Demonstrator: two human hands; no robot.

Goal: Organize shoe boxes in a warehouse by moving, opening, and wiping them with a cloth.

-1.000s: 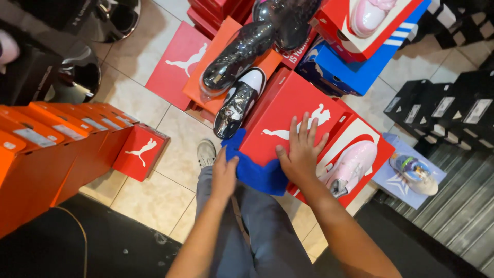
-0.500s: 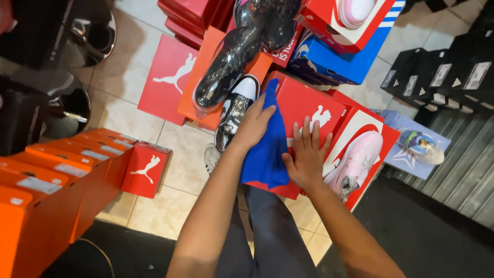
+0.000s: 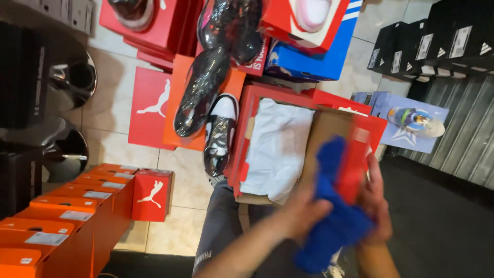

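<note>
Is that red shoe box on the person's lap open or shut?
Open: the red shoe box shows white tissue paper inside, and its lid is lifted by the right hand.

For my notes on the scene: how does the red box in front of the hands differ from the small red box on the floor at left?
The red box in front of the hands lies open, with white tissue paper inside; the small red box is shut. The first is larger and lies flat; the second stands on the tiles beside orange boxes. Both are red cardboard.
</note>
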